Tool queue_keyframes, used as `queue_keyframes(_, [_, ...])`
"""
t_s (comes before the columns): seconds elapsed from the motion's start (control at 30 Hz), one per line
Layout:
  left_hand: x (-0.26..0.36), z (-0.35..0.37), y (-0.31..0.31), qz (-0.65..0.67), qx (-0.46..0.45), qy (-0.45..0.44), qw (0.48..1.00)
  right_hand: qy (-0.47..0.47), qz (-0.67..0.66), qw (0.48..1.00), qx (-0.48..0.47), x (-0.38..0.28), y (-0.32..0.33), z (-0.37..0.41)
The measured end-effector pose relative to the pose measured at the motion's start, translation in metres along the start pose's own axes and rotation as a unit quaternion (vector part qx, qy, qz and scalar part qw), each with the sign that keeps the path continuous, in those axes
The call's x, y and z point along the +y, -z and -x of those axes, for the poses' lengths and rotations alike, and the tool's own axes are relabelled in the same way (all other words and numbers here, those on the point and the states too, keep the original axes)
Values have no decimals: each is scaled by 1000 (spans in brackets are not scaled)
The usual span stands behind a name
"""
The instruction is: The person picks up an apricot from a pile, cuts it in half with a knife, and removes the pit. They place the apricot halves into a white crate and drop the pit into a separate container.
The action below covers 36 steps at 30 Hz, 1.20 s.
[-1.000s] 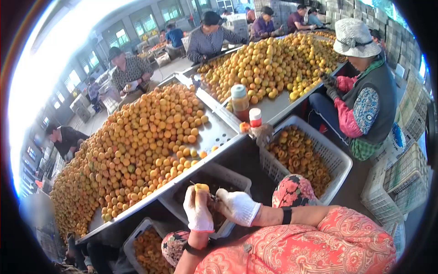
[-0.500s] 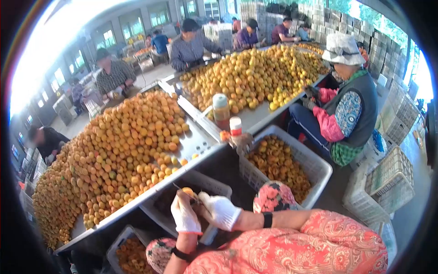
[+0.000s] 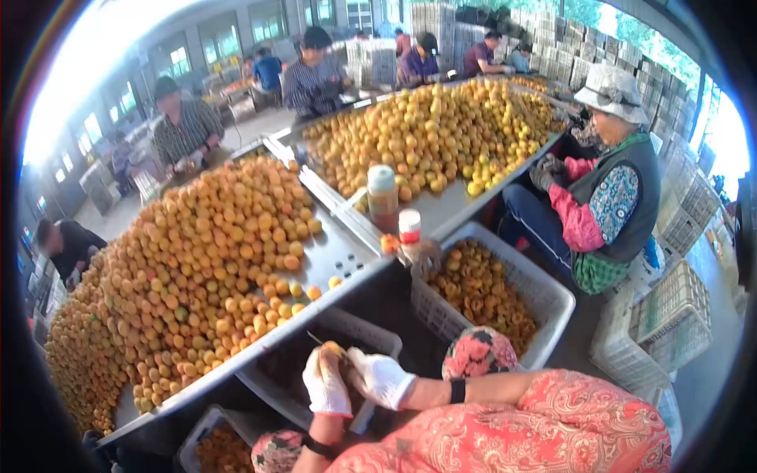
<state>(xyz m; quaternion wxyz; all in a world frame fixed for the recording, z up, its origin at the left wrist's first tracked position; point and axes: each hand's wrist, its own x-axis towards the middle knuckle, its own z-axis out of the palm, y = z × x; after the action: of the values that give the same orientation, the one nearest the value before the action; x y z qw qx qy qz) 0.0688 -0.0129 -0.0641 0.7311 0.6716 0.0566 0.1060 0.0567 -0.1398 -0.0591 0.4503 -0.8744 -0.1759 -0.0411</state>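
My left hand (image 3: 326, 384), in a white glove, is closed around an orange apricot (image 3: 334, 348) with its fingertips. My right hand (image 3: 382, 378), gloved too, is closed close against the fruit. A thin pointed tool (image 3: 315, 338) sticks out past the apricot to the upper left, in line with my right hand; its handle is hidden by the fingers. Both hands are above a grey plastic crate (image 3: 377, 334) with a dark inside. Beyond them, a large heap of apricots (image 3: 213, 252) lies on a metal sorting table (image 3: 335, 251).
A crate (image 3: 552, 303) of opened apricots stands at right, another crate (image 3: 189, 449) at lower left. A lidded jar (image 3: 382, 197) and a red-labelled bottle (image 3: 409, 226) stand at the table's corner. A co-worker in a hat (image 3: 615, 189) sits at right, near stacked crates (image 3: 670, 315).
The view has shifted slightly. Both my hands stay together at the apricot, which shows less between the fingers. The co-worker at right has drawn their gloved hands together and raised their head.
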Motion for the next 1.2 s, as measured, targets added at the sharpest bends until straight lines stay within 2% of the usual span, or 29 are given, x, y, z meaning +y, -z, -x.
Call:
queue_keyframes(0.03, [-5,10,5,-7,0,21,1000,0,2,1000,-5,4,-3,1])
queue_keyframes(0.1, [2,-4,6,-61,-48,-42,996,20,-31,999,20,14,-15,0])
queue_keyframes(0.13, [1,-6,2,-73,-20,-51,996,-6,-14,1000,-6,7,-5,-7])
queue_keyframes(0.17, [-2,-4,-4,35,25,24,999,-40,-2,999,-36,-4,0,-6])
queue_keyframes(0.2, [-4,-4,0,84,37,59,994,-56,6,997,-54,-9,3,-9])
queue_keyframes(0.3, [32,-4,-1,268,47,171,947,32,-44,998,-35,-35,30,-8])
queue_keyframes(0.33, [45,-5,2,294,28,147,944,55,-71,996,-23,-44,36,-11])
queue_keyframes(0.37, [47,-2,10,299,18,145,943,33,-82,996,-31,-54,45,-6])
queue_keyframes(0.43, [56,12,16,321,-56,105,939,40,-123,991,-45,-70,55,-1])
queue_keyframes(0.5, [65,25,6,387,30,134,912,60,-158,986,15,-75,54,7])
queue_keyframes(0.57, [66,30,16,340,-36,111,933,48,-290,953,72,-80,57,9])
queue_keyframes(0.63, [77,41,15,299,-56,86,949,42,-256,962,81,-85,67,8])
queue_keyframes(0.7, [86,50,11,228,-68,117,964,118,-259,953,106,-87,64,6])
queue_keyframes(0.73, [88,60,9,132,-80,58,986,105,-238,964,60,-85,62,7])
queue_keyframes(0.77, [69,57,19,177,-131,52,974,140,-192,968,74,-87,63,9])
queue_keyframes(0.83, [71,61,12,129,-82,-31,988,125,-236,961,64,-80,59,10])
queue_keyframes(0.87, [68,57,15,-46,-39,-121,991,118,-240,961,73,-79,56,13])
queue_keyframes(0.9, [73,62,15,-23,-51,-95,994,105,-245,960,81,-77,54,14])
queue_keyframes(0.97, [89,72,5,-99,-82,-210,969,50,-221,971,79,-75,52,11])
queue_keyframes(1.0, [97,75,6,-155,-95,-221,958,60,-220,970,86,-77,54,9])
queue_keyframes(1.03, [100,75,8,-211,-106,-228,944,-2,-288,956,60,-81,55,7])
queue_keyframes(1.07, [95,70,8,-197,-107,-227,948,-65,-353,933,31,-83,55,6])
queue_keyframes(1.1, [95,68,7,-197,-107,-228,947,-64,-353,933,31,-82,53,5])
queue_keyframes(1.17, [97,68,-1,-86,-101,-151,980,-42,-406,910,71,-80,44,2])
queue_keyframes(1.2, [75,62,-5,57,-84,-123,987,-41,-385,917,95,-80,41,1])
